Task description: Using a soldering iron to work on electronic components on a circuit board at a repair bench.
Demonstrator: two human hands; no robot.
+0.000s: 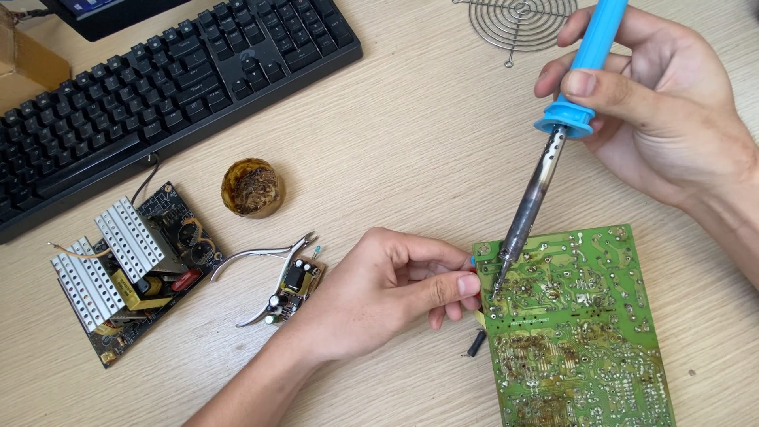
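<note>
The right hand (pixel 656 119) grips the blue-handled soldering iron (pixel 545 170), its long axis slanting down-left so the tip touches the green circuit board (pixel 577 332) at its far-left corner, just right of the left hand (pixel 387 289), whose fingers pinch that edge.

A brown cardboard box (pixel 24 59) sits at the far left edge of the wooden desk, only its corner showing. Just right of it, along the top edge, is the bottom strip of a dark-framed screen (pixel 99 12), glowing bluish.
</note>
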